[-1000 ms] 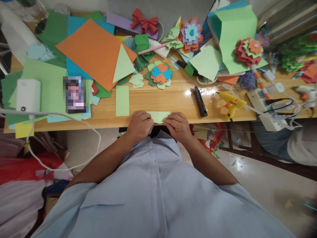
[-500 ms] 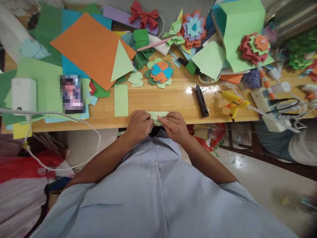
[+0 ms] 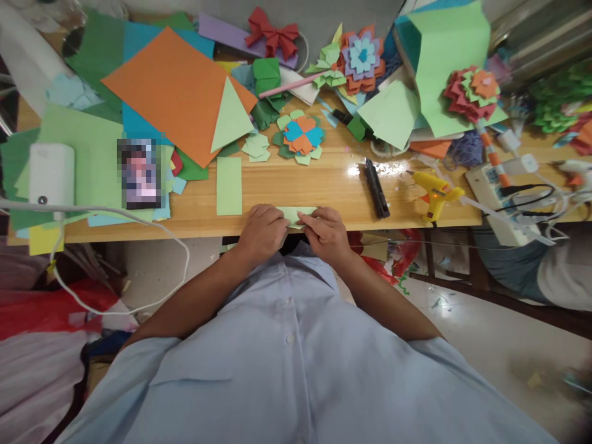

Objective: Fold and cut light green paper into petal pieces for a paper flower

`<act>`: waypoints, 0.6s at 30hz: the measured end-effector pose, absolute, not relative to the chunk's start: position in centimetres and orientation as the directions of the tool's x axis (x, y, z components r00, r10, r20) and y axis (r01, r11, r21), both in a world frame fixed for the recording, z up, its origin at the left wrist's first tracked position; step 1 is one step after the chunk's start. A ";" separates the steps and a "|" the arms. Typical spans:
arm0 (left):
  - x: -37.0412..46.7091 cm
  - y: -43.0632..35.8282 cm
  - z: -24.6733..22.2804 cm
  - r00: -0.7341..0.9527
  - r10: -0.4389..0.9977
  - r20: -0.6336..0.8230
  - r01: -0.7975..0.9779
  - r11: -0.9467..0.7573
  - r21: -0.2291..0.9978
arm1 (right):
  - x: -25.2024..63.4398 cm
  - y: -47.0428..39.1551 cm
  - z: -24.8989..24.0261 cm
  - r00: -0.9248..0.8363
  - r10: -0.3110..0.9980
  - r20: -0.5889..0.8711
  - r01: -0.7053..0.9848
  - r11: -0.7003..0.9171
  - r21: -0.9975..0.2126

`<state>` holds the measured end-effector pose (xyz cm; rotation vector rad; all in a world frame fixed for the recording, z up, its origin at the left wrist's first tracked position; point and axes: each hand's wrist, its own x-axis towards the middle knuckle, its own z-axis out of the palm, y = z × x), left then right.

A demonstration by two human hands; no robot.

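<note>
A small light green paper (image 3: pixel 292 216) lies at the front edge of the wooden table, between my two hands. The fingers of my left hand (image 3: pixel 264 231) are curled on its left part. My right hand (image 3: pixel 327 233) grips its right part, with a finger pressed on the paper's middle. The hands cover both ends of the paper. Up and left of my left hand lies a light green rectangular strip (image 3: pixel 229 186), flat on the table. Beyond the hands sits a paper flower (image 3: pixel 303 137) in orange, blue and green.
A black stapler (image 3: pixel 377 189) and a yellow glue gun (image 3: pixel 433 193) lie to the right, near a power strip (image 3: pixel 497 206). Orange paper (image 3: pixel 178 92), a phone (image 3: pixel 140 174) and a white box (image 3: pixel 52 174) with a cable are left. Paper flowers and sheets line the back.
The whole view has shifted slightly, the left items appearing a little further right. Both hands keep their hold on the green paper, with only slight finger movement.
</note>
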<state>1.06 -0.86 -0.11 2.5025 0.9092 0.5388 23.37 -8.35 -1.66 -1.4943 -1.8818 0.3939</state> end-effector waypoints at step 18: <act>1.6 -0.8 0.8 0.609 0.773 0.181 0.610 -0.601 0.516 | 23.4 -8.8 -1.2 0.097 0.931 0.352 0.661 0.204 -0.722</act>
